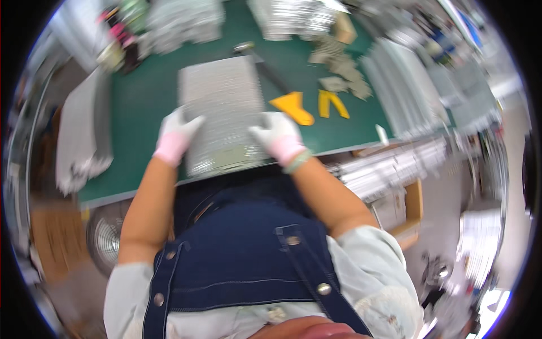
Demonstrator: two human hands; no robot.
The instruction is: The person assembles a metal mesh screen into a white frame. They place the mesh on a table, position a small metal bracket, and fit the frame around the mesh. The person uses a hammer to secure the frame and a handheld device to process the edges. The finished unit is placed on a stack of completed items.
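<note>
Panel (pixel 223 107) is lying lengthwise on the green table (pixel 141 113) in the head view, its near end sitting by the front edge and bearing a small greenish piece (pixel 227 158). The left hand (pixel 175 135) is touching its left side and the right hand (pixel 278 135) its right side, thumbs spreading inward; blur is hiding whether either is gripping. Seemingly, the person is steadying or squaring the panel, and the next move is probably calling for even, two-sided contact. A yellow scraper (pixel 296 108) is lying just beside the right hand, possibly needing clearance.
</note>
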